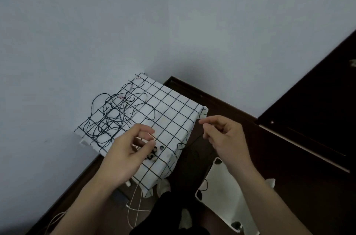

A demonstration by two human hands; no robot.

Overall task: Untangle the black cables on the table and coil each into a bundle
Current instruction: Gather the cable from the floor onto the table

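Two hands pinch above the table point(173, 111), tangle at ten o'clock.
Left hand point(127, 150) pinches a thin strand point(152, 135); right hand point(223, 134) fingers are clenched, contents unclear. Feed slack gently from the black cables point(115, 117), never yanking knots tight.

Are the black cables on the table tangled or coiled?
Tangled: the black cables lie in loose, crossing loops spread over the checked cloth. Dark rings beside the left hand: cannot tell.

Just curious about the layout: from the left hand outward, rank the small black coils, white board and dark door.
1. The small black coils, right beside the left hand.
2. The white board, lower down, to the right.
3. The dark door, far right.
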